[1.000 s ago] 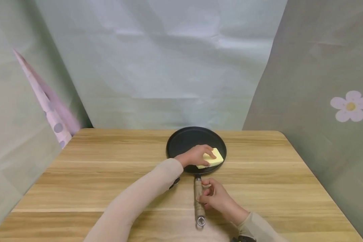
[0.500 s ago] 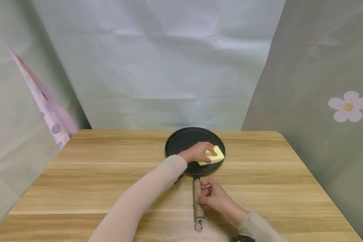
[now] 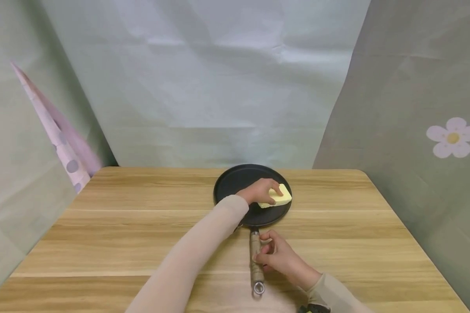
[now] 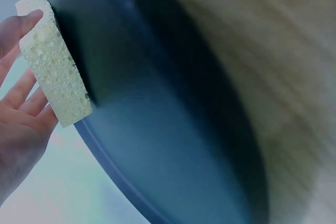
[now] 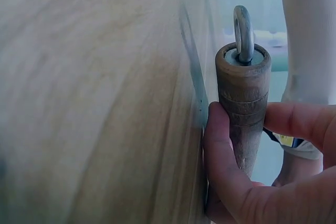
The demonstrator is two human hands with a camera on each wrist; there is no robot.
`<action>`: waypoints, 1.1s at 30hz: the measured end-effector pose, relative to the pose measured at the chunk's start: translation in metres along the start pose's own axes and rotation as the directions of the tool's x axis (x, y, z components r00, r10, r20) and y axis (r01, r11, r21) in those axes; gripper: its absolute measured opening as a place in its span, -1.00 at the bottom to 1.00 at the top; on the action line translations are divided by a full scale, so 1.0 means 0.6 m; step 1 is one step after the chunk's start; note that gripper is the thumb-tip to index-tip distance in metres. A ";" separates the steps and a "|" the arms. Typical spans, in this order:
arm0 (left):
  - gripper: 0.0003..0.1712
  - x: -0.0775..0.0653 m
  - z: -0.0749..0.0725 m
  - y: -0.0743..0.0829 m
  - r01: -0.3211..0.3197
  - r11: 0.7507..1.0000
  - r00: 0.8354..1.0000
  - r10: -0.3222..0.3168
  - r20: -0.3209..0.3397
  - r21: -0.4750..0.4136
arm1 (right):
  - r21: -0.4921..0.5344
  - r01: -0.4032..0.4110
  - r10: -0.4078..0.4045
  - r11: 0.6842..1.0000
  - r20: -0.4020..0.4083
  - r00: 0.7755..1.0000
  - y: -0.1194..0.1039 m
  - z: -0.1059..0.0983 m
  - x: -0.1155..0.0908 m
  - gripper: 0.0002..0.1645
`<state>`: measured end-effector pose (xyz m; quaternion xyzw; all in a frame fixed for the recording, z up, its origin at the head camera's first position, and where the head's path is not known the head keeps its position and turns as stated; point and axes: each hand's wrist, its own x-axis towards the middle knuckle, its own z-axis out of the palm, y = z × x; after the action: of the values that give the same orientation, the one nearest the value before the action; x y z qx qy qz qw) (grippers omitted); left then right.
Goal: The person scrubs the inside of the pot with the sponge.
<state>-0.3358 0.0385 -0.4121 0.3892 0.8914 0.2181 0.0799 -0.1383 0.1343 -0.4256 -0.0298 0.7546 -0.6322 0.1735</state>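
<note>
A round black frying pan (image 3: pixel 235 182) lies on the wooden table, its wooden handle (image 3: pixel 255 250) directed at the person. My left hand (image 3: pixel 260 191) grips a pale yellow sponge (image 3: pixel 280 198) against the right part of the pan. In the left wrist view, thumb and fingers hold the porous sponge (image 4: pixel 55 61) by its sides, its lower face close over the dark pan surface (image 4: pixel 131 114). With thumb and fingers, my right hand (image 3: pixel 280 258) pinches the handle from the right. The right wrist view shows the handle (image 5: pixel 242 93) between thumb and fingers, a metal ring (image 5: pixel 243 32) at its end.
The wooden tabletop (image 3: pixel 102 234) spreads around the pan on both sides. Pale cloth (image 3: pixel 219 95) hangs behind the table, and flower-patterned cloth (image 3: pixel 407 130) hangs at the right. The left sleeve (image 3: pixel 196 256) crosses the table's front left of the handle.
My left hand has slid the sponge slightly away from the person and to the right across the pan. The right hand stays at the handle.
</note>
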 end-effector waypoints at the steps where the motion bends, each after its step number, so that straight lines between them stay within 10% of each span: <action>1: -0.60 0.002 -0.001 0.000 0.003 1.000 1.000 -0.003 0.000 -0.003 | -0.003 -0.002 0.002 1.000 0.001 1.000 0.000 0.000 0.000 -0.38; 33: -0.60 0.031 -0.014 -0.026 0.130 0.990 0.991 -0.131 -0.012 -0.062 | 0.022 -0.003 0.003 1.000 -0.003 1.000 0.006 0.009 0.004 -0.37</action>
<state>-0.3612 0.0397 -0.4111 0.3256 0.9085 0.2424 0.0989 -0.1386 0.1295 -0.4306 -0.0259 0.7479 -0.6402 0.1735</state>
